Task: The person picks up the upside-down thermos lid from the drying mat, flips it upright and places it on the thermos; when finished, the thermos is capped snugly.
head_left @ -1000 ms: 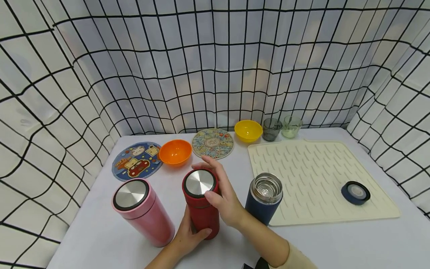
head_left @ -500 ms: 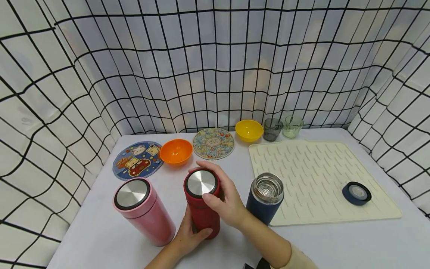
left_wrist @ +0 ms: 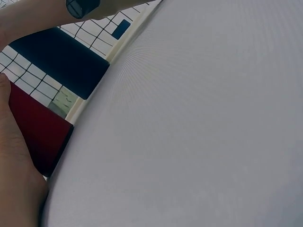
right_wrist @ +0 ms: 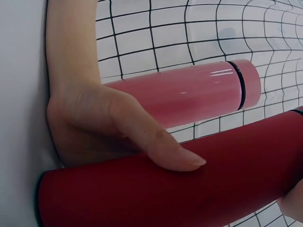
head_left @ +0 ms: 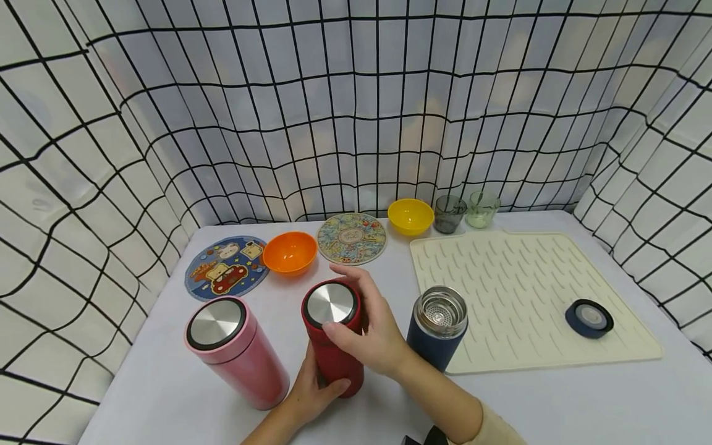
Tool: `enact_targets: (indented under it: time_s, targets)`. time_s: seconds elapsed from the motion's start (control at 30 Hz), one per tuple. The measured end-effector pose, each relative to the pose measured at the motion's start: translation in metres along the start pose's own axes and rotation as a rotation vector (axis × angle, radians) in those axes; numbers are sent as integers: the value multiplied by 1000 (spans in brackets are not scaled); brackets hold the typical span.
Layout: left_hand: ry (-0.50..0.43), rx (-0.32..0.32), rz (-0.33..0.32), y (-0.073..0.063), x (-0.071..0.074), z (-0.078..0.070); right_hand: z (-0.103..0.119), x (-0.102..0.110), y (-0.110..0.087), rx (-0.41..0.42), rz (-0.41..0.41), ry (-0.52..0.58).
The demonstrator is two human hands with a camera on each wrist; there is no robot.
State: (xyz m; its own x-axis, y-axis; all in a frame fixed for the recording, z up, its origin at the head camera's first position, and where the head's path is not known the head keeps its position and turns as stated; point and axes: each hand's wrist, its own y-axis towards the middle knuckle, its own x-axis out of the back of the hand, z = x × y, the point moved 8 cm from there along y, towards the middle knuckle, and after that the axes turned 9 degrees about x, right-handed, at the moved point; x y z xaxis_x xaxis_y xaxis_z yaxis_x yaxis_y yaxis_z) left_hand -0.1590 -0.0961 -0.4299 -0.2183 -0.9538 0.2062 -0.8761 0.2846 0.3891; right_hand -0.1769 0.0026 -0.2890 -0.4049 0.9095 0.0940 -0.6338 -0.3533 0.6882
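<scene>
The red flask [head_left: 332,337] stands upright on the table [head_left: 167,383], and all places below are given from it. The left hand [head_left: 314,389] grips its lower body, thumb laid along the front wall, as the right wrist view confirms [right_wrist: 118,127]; in my judgement this grasp braces the flask against turning and keeps its base planted. The right hand [head_left: 367,330] is curled over the top, thumb and fingers wrapped round the lid [head_left: 331,304], whose steel face shows upward; the hold reads as a twisting grasp on the lid, though whether the lid is tight or loosened cannot be told. Just to the left stands the pink flask [head_left: 236,349], lid on, apart from the red one. Just to the right stands the blue flask [head_left: 436,330], its mouth uncovered with a metal strainer visible inside. Farther right lies the cream mat [head_left: 528,290], the blue flask at its near left corner; the blue cap [head_left: 589,318] rests on the mat, well apart from its flask, presumably set there to stay out of the way. Behind the red flask sit an orange bowl [head_left: 290,252] and two round coasters [head_left: 351,238], and farther back right a yellow bowl [head_left: 410,216] and two small glasses [head_left: 449,213], all near the checked curtain [head_left: 356,111] and out of the hands' reach zone
</scene>
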Motion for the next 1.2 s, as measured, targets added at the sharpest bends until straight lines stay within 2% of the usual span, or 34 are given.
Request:
enact_targets:
  time_s: [0.07,0.17,0.3,0.4,0.53,0.63,0.73,0.83,1.03,1.1,1.2]
  targets:
    - [-3,-10,9,-1,-1,-1,1,2,-1,-21,-32,-80]
    - [-7,-14,10,-2,-2,-2,4,2,0,-24,-19,-165]
    - [-5,-9,-5,-1,-2,-2,4,-2,1,-11,56,-47]
    - [-8,9,-5,-1,-2,-1,3,-1,1,-23,42,45]
    - [-22,20,13,-2,-3,0,2,2,1,-24,-16,-13]
    - [-17,6,9,-1,-3,-1,1,1,1,-24,-5,-30]
    - [-4,-13,-8,0,-2,-2,1,-3,2,-15,40,42]
    - [4,-16,-11,0,-1,-2,0,-4,1,-14,46,108]
    - [1,-18,-1,-2,-1,-2,-4,-2,-2,-38,-29,77]
    - [0,-23,-4,-2,-1,-2,-4,-3,-1,-34,-17,68]
    - [-5,-23,-8,0,-1,-2,-4,-4,0,-29,25,114]
